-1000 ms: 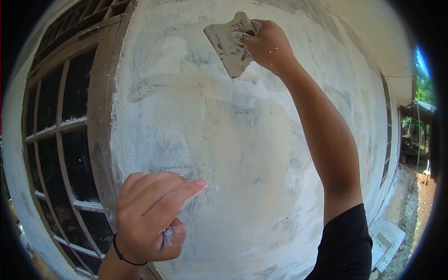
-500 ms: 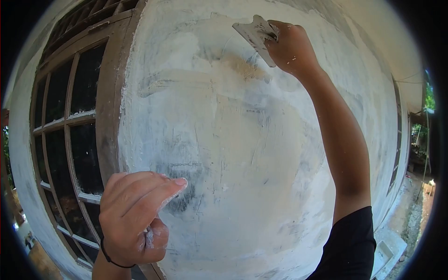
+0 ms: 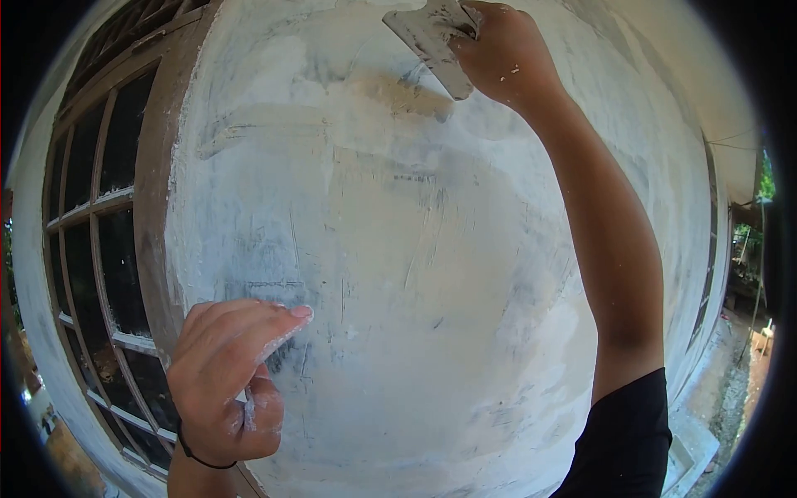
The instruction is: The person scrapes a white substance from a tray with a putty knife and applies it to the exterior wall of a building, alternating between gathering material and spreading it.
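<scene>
High on the patchy white and beige wall [image 3: 398, 249], my right hand [image 3: 506, 58] grips a flat grey scraper [image 3: 432, 46], its blade against or very near the surface. A tan damp-looking patch [image 3: 407, 95] lies just below and left of the blade. Lower left, my left hand [image 3: 228, 378] is raised in front of the wall with its fingers curled and pressed together. White paste coats its fingertips and thumb; whether something small is inside the curled fingers cannot be made out.
A brown-framed window [image 3: 158, 191] with dark panes runs down the left side. Overhead at the right is a pale ceiling [image 3: 664, 50]. A pale ledge or basin [image 3: 693, 452] stands at the lower right, near the ground outside.
The view has turned slightly, so the window and wall sit further left. The scraper and my right hand appear higher and further left. My left hand keeps its curled shape.
</scene>
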Tool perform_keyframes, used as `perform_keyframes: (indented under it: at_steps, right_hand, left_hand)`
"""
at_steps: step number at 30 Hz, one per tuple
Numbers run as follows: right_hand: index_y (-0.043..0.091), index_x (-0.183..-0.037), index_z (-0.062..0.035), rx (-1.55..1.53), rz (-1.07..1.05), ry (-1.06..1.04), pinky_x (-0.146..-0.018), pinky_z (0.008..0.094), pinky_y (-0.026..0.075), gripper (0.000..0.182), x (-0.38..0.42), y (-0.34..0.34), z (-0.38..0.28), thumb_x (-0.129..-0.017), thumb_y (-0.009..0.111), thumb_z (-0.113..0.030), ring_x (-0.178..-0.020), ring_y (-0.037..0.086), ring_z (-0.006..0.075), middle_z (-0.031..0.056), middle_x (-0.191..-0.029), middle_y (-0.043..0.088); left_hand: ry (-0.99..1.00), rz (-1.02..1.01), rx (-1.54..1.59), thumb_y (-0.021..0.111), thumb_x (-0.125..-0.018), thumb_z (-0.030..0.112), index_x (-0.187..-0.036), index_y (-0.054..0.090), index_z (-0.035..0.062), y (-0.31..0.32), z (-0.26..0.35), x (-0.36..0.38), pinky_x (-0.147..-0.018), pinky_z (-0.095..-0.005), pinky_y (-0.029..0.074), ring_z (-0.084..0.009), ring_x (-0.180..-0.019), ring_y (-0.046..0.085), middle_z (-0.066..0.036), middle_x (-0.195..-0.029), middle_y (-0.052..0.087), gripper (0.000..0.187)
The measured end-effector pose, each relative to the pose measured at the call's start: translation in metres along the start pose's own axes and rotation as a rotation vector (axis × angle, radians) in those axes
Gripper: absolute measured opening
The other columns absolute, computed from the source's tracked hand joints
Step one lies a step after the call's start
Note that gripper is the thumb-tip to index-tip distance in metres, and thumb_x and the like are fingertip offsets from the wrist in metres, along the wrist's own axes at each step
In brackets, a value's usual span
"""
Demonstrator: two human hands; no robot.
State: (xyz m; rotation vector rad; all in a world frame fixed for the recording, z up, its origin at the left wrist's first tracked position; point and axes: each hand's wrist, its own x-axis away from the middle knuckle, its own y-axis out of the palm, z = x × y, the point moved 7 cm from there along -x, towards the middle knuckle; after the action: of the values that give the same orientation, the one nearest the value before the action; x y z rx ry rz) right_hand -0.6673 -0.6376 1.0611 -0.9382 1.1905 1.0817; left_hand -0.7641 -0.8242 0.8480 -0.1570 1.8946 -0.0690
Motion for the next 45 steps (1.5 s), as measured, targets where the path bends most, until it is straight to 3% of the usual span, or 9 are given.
perform_keyframes:
  at_steps: [6,8,13,16,21,27,37,40,45]
  right_hand:
    - [0.062,-0.107,-0.0071,0.208,0.040,-0.281,-0.075,0.0400,0.048,0.035,-0.012,0.018,0.004,-0.072,0.061,-0.011,-0.082,0.062,0.0374,0.0262,-0.088,0.062]
    - [0.063,-0.100,-0.0036,0.382,0.133,-0.363,-0.072,0.0371,0.051,0.027,-0.012,0.038,-0.003,-0.074,0.057,-0.006,-0.081,0.060,0.0309,0.0161,-0.082,0.064]
    - [0.060,-0.072,-0.0023,0.311,0.086,-0.417,-0.062,0.0345,0.053,0.006,0.029,0.081,-0.036,-0.072,0.056,-0.007,-0.074,0.060,0.0267,0.0110,-0.068,0.061]
    - [0.059,-0.073,-0.0004,0.253,0.027,-0.499,-0.058,0.0352,0.052,0.006,0.075,0.095,-0.069,-0.068,0.058,-0.004,-0.073,0.060,0.0290,0.0128,-0.067,0.059]
    - [0.057,-0.073,0.0000,0.159,-0.019,-0.530,-0.059,0.0367,0.051,0.006,0.090,0.070,-0.104,-0.068,0.059,-0.004,-0.068,0.060,0.0300,0.0137,-0.065,0.058]
    - [0.059,-0.080,0.0058,-0.493,-0.138,0.497,-0.049,0.0341,0.047,0.019,0.002,0.028,-0.014,-0.071,0.054,-0.010,-0.055,0.059,0.0266,0.0182,-0.067,0.061]
    - [0.058,-0.076,0.0053,-0.160,-0.032,0.712,-0.039,0.0347,0.039,0.021,0.005,0.016,0.113,-0.073,0.058,-0.016,-0.045,0.049,0.0230,0.0146,-0.063,0.056]
    - [0.058,-0.076,0.0057,-0.139,0.008,0.584,-0.039,0.0369,0.035,0.022,-0.014,-0.016,0.095,-0.074,0.054,-0.016,-0.047,0.045,0.0202,0.0134,-0.062,0.053]
    - [0.065,-0.084,0.0004,0.397,0.115,0.133,-0.066,0.0370,0.052,0.019,-0.046,-0.009,0.032,-0.072,0.058,-0.013,-0.078,0.064,0.0345,0.0175,-0.083,0.065]
  left_hand:
    - [0.037,-0.041,0.000,0.045,-0.046,0.002,-0.091,0.064,0.0014,0.006,-0.005,-0.005,-0.068,-0.0334,0.044,-0.0263,-0.076,0.062,-0.012,-0.082,0.065,0.048]
    - [0.047,-0.039,0.008,0.045,-0.046,0.002,-0.091,0.064,0.0015,0.004,-0.008,-0.006,-0.068,-0.0333,0.044,-0.0260,-0.076,0.062,-0.012,-0.081,0.065,0.049]
    - [0.036,-0.046,0.029,0.045,-0.048,0.001,-0.091,0.064,0.0011,-0.003,-0.019,-0.001,-0.068,-0.0338,0.044,-0.0262,-0.076,0.063,-0.012,-0.082,0.065,0.047]
    - [0.068,-0.058,0.039,0.042,-0.057,0.004,-0.091,0.061,-0.0020,-0.008,-0.026,0.003,-0.073,-0.0369,0.048,-0.0293,-0.076,0.062,-0.016,-0.084,0.065,0.039]
    - [0.079,-0.009,0.069,0.044,-0.048,0.001,-0.090,0.064,0.0009,-0.016,-0.022,-0.002,-0.069,-0.0346,0.045,-0.0271,-0.076,0.063,-0.012,-0.082,0.065,0.047]
    - [0.123,0.012,0.112,0.044,-0.048,0.002,-0.091,0.064,0.0011,-0.011,-0.023,-0.006,-0.069,-0.0340,0.044,-0.0267,-0.076,0.063,-0.012,-0.082,0.065,0.047]
    - [0.158,0.000,0.153,0.045,-0.046,0.002,-0.093,0.064,0.0021,-0.008,-0.031,-0.004,-0.064,-0.0325,0.041,-0.0249,-0.074,0.062,-0.011,-0.081,0.065,0.050]
    - [0.157,-0.022,0.135,0.046,-0.047,0.002,-0.093,0.064,0.0020,-0.014,-0.040,0.000,-0.064,-0.0325,0.041,-0.0247,-0.074,0.062,-0.011,-0.081,0.065,0.049]
    - [0.114,-0.029,0.127,0.046,-0.049,0.002,-0.092,0.065,0.0019,-0.032,-0.051,0.011,-0.065,-0.0330,0.042,-0.0249,-0.074,0.063,-0.012,-0.081,0.065,0.047]
